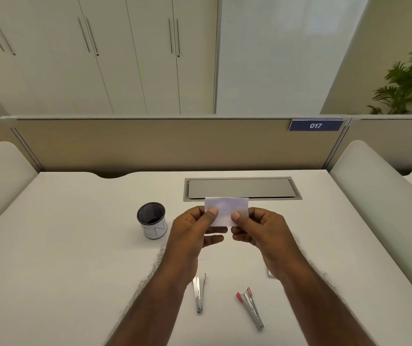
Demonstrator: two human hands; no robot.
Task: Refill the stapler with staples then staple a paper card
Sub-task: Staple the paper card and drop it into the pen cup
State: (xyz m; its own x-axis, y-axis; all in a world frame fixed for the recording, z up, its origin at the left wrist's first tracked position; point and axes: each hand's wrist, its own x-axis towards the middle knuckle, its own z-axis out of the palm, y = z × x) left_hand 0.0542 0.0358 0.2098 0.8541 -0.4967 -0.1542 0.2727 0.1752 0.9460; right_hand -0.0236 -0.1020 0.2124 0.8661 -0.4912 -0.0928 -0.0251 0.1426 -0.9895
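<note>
Paper card (pixel 227 211), apparently stapled already, pinched aloft by left hand (pixel 195 231) and right hand (pixel 257 232); stapler (pixel 250 307) idle below; next, set down.

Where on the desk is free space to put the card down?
The desk is bare left of the cup, and also along its right side, below the grey cable hatch. It is crowded near the front edge, where two staplers lie under the forearms holding the paper card.
</note>
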